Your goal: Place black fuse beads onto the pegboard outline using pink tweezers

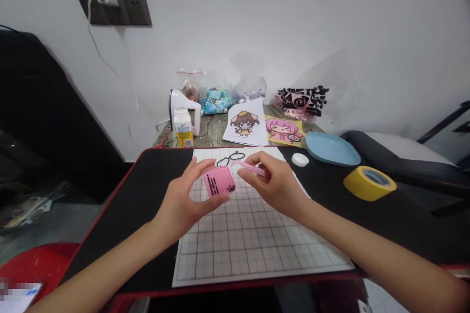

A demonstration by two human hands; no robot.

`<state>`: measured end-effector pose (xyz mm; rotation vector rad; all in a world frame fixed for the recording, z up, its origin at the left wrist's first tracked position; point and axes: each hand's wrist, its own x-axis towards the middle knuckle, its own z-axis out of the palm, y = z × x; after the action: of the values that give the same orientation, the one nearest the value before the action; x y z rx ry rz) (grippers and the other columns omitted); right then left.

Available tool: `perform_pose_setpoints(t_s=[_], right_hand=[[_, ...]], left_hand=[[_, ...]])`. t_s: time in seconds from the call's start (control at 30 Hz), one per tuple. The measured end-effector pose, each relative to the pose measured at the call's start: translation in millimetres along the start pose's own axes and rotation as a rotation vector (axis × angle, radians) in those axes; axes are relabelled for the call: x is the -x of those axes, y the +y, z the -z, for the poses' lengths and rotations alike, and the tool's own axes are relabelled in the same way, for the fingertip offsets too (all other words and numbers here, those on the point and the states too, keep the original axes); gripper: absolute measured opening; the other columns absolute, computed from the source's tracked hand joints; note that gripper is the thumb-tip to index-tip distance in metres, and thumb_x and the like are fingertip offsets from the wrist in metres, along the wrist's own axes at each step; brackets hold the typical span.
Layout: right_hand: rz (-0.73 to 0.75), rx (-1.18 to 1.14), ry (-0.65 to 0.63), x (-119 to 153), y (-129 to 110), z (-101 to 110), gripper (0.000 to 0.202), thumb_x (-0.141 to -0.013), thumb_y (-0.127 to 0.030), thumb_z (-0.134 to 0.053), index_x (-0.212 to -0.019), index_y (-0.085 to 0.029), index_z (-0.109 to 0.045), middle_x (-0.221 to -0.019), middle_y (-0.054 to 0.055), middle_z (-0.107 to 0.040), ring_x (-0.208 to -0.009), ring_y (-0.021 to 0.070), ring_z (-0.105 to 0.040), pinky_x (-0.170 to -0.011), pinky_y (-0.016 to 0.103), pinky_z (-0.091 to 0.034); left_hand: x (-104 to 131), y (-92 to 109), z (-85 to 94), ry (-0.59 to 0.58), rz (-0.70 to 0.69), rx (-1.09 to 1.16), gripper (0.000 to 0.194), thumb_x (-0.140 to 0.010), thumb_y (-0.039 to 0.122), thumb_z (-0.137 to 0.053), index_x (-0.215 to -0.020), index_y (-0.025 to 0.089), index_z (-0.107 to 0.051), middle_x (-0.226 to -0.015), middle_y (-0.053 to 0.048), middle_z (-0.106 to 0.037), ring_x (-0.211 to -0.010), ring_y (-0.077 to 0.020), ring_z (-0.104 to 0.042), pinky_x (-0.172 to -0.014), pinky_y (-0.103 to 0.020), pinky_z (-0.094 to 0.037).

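Observation:
My left hand [187,195] grips a small pink ridged bead tray [221,179] by its edges, tilted toward me above the pegboard. Short rows of black beads lie in its grooves, and a few loose ones sit in one corner. Between the fingers of my right hand [273,181] are pink tweezers [249,167], their tip near the tray's upper right edge. Below both hands lies a white gridded pegboard [257,244]. An outline of black beads [231,158] stands on its far part, partly hidden by the tray and hands.
Behind the board are a white and yellow bottle [183,129], a white handheld appliance [196,112], printed cartoon pictures [245,124] and bags of beads [216,101]. To the right lie a white cap [300,159], a blue tray [332,149] and a yellow tape roll [358,183].

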<state>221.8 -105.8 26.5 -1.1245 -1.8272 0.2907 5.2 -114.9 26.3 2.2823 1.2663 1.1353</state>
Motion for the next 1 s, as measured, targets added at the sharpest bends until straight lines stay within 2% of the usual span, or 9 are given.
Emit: perform_pose_setpoints(t_s=[0.07, 0.13, 0.23, 0.37, 0.57, 0.67, 0.77, 0.87, 1.0], right_hand=[[-0.197, -0.076, -0.198, 1, -5, 2, 0.030, -0.086, -0.044, -0.057, -0.070, -0.018, -0.061, -0.057, -0.004, -0.049, -0.051, 0.0093, -0.039, -0.048, 0.024, -0.030], [-0.269, -0.130, -0.346, 3, -10, 5, 0.041, -0.087, -0.049, -0.052, -0.062, -0.018, -0.062, -0.049, -0.005, -0.041, -0.047, 0.0088, -0.035, -0.045, 0.024, -0.026], [-0.397, -0.293, -0.557, 6, -15, 8, 0.046, -0.087, -0.054, -0.050, -0.064, -0.017, -0.064, -0.046, -0.006, -0.036, -0.045, 0.0078, -0.028, -0.044, 0.025, -0.022], [-0.528, -0.524, -0.689, 8, -17, 10, 0.046, -0.081, -0.060, -0.059, -0.063, -0.017, -0.061, -0.045, -0.009, -0.030, -0.046, 0.0068, -0.020, -0.046, 0.026, -0.017], [-0.572, -0.733, -0.685, 2, -13, 10, 0.049, -0.073, -0.061, -0.069, -0.057, -0.019, -0.049, -0.045, -0.010, -0.029, -0.045, 0.0047, -0.017, -0.045, 0.026, -0.011], [-0.605, -0.751, -0.640, -2, -10, 8, 0.048, -0.071, -0.057, -0.073, -0.058, -0.018, -0.048, -0.046, -0.010, -0.030, -0.044, 0.0039, -0.017, -0.044, 0.025, -0.010], [-0.638, -0.756, -0.605, -7, -6, 5, 0.049, -0.070, -0.058, -0.074, -0.059, -0.018, -0.049, -0.048, -0.010, -0.028, -0.045, 0.0034, -0.016, -0.043, 0.024, -0.009], [-0.669, -0.767, -0.554, -12, 0, 5, 0.051, -0.069, -0.060, -0.075, -0.059, -0.018, -0.048, -0.049, -0.010, -0.027, -0.045, 0.0033, -0.016, -0.042, 0.024, -0.008], [-0.707, -0.779, -0.484, -22, 13, 6, 0.049, -0.069, -0.058, -0.076, -0.061, -0.018, -0.050, -0.048, -0.010, -0.030, -0.045, 0.0036, -0.018, -0.040, 0.022, -0.010]], left_hand=[[8, 5, -1.3, -0.003, 0.016, 0.010, 0.065, -0.075, 0.053, -0.073, -0.127, 0.020, -0.054, -0.124, -0.011, -0.069, -0.133, -0.0349, -0.049, -0.111, -0.053, -0.040], [17, 11, -2.9, -0.009, 0.043, 0.012, 0.068, -0.074, 0.053, -0.073, -0.130, 0.020, -0.052, -0.125, -0.011, -0.068, -0.133, -0.0347, -0.049, -0.110, -0.054, -0.040], [29, 18, -5.2, -0.021, 0.084, 0.029, 0.067, -0.074, 0.050, -0.074, -0.130, 0.020, -0.051, -0.130, -0.012, -0.065, -0.129, -0.0333, -0.053, -0.108, -0.052, -0.044], [34, 25, -5.7, -0.051, 0.109, 0.093, 0.064, -0.075, 0.048, -0.074, -0.129, 0.020, -0.052, -0.133, -0.011, -0.063, -0.123, -0.0288, -0.060, -0.105, -0.046, -0.047], [22, 28, -4.6, -0.052, 0.093, 0.140, 0.069, -0.076, 0.048, -0.074, -0.133, 0.019, -0.048, -0.131, -0.011, -0.064, -0.121, -0.0275, -0.060, -0.105, -0.043, -0.046], [17, 28, -8.1, -0.048, 0.062, 0.154, 0.062, -0.080, 0.046, -0.072, -0.130, 0.018, -0.050, -0.132, -0.012, -0.063, -0.122, -0.0267, -0.060, -0.104, -0.041, -0.047], [9, 26, -12.3, -0.022, -0.031, 0.128, 0.049, -0.086, 0.039, -0.067, -0.126, 0.016, -0.052, -0.129, -0.012, -0.064, -0.119, -0.0254, -0.061, -0.101, -0.039, -0.049], [-6, 23, -14.2, -0.060, -0.150, 0.114, 0.047, -0.088, 0.035, -0.064, -0.127, 0.013, -0.051, -0.129, -0.015, -0.062, -0.120, -0.0258, -0.059, -0.102, -0.039, -0.048], [-33, 17, -20.4, -0.120, -0.075, 0.228, 0.048, -0.085, 0.036, -0.068, -0.125, 0.015, -0.052, -0.128, -0.015, -0.063, -0.116, -0.0274, -0.061, -0.099, -0.041, -0.048]])
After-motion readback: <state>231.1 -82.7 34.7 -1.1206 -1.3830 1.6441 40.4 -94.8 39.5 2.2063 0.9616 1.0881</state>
